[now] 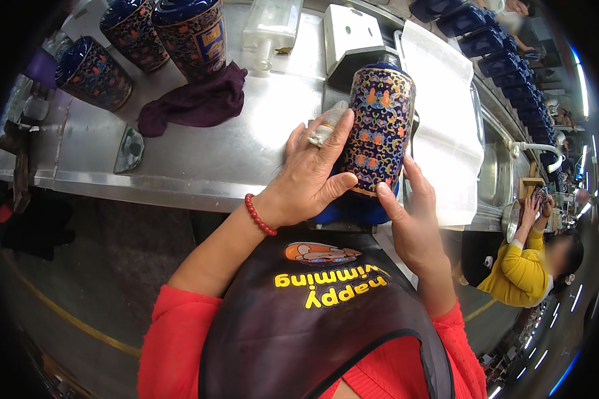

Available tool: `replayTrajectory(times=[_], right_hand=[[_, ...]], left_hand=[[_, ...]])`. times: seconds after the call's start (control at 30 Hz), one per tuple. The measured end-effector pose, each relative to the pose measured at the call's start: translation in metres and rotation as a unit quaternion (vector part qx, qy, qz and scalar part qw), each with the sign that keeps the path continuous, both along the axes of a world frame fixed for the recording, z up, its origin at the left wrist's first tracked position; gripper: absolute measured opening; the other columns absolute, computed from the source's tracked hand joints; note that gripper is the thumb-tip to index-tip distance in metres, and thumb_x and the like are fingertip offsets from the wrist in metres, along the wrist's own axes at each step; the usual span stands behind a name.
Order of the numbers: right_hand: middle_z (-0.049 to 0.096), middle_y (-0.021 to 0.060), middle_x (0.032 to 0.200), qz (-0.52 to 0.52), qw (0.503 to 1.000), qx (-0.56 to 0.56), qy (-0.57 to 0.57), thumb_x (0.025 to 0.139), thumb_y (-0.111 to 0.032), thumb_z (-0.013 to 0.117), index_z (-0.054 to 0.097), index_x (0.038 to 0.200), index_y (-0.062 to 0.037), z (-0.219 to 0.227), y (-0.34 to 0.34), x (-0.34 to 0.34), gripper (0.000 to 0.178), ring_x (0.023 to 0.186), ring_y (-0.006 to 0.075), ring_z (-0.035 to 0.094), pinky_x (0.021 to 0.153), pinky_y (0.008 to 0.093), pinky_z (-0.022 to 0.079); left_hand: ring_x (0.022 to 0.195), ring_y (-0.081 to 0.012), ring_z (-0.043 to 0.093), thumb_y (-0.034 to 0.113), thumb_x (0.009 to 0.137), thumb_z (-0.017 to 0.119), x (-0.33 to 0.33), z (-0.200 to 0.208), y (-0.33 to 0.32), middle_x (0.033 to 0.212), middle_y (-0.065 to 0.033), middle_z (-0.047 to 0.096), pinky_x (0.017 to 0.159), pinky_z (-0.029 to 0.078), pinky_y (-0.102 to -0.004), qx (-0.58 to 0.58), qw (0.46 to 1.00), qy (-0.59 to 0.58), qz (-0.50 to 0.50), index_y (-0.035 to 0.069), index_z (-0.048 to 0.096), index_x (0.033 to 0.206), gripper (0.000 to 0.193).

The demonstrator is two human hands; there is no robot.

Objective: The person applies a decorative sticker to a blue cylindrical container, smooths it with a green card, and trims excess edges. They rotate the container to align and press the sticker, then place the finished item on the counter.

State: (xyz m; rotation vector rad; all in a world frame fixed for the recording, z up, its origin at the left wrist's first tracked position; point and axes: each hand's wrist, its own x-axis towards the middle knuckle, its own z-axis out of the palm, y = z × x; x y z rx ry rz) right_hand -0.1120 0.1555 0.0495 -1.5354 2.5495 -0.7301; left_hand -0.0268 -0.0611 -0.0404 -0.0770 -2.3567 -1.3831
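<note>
A dark blue ceramic bottle [379, 133] with a colourful floral pattern sits between my hands at the edge of the metal worktop. My left hand [313, 166] lies along its left side, thumb near the lower border of the pattern. One finger of that hand wears a grey cover with a white wrap. Against the lower right side rests my right hand [412, 219], thumb on the front and fingers round the edge. Plain blue shows below the patterned part. A dark angled support [363, 60] stands just behind the bottle's far end.
Three similar bottles [190, 36] stand at the far left beside a crumpled purple cloth [196, 103]. A clear glass piece [130, 149] lies near them. White sheeting [442, 126] covers the worktop at right, before a sink [492, 166]. Another person in yellow [522, 266] works farther right.
</note>
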Motion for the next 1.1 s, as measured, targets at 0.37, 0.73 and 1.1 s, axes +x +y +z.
replayTrajectory(times=[0.37,0.73,1.1], right_hand=[[0.044,0.0276,0.151,-0.004,1.000,0.003,-0.014,0.082,0.004,0.067,0.068,0.133,-0.0209,-0.001,-0.001,-0.002,0.057,0.132,0.0443,0.051,0.110,0.0499,0.044],[0.044,0.0291,0.151,0.018,0.999,-0.001,0.047,0.084,0.003,0.067,0.069,0.132,-0.0204,0.000,0.002,0.001,0.054,0.132,0.0436,0.052,0.110,0.0483,0.044],[0.069,0.0201,0.091,-0.039,0.990,0.005,-0.132,0.089,0.005,0.060,0.053,0.131,0.0044,0.059,-0.010,0.021,0.043,0.075,0.0340,0.071,0.070,0.0390,0.055]], left_hand=[[0.148,-0.0462,0.027,0.065,0.099,0.047,0.000,0.000,0.003,0.163,-0.0250,0.028,0.120,0.011,-0.0614,-0.021,1.000,-0.018,0.008,0.010,0.012,0.165,0.093],[0.148,-0.0457,0.027,0.067,0.099,0.044,0.000,0.001,0.002,0.164,-0.0252,0.027,0.120,0.010,-0.0604,-0.019,1.000,-0.022,0.003,0.009,0.011,0.165,0.094],[0.147,-0.0450,0.028,0.057,0.101,0.049,0.010,0.004,0.004,0.161,-0.0245,0.033,0.120,0.012,-0.0603,0.012,1.000,0.011,0.001,0.004,0.019,0.163,0.087]])
